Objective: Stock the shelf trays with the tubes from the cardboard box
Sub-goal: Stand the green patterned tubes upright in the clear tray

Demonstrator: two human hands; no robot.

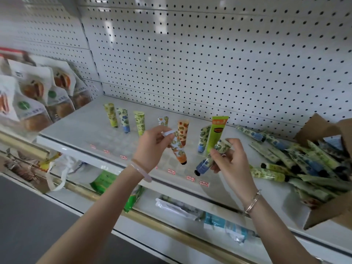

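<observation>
Left hand [152, 145] pinches orange floral tube [177, 151] by its crimp end, cap down-right. Right hand [231, 159] grips blue-green tube [206, 161], cap down-left. Both are near the standing row [140, 122] on the shelf [76, 130]; cardboard box [323, 216] is off to the right.

A shop: shelf [80, 130] backed by pegboard [209, 54], red price tags [171, 170] along its edge, snack bags [32, 96] at left, packets [179, 206] below.

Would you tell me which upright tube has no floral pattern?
The bright green tube with the orange top band, beside the right hand; the others are floral.
</observation>
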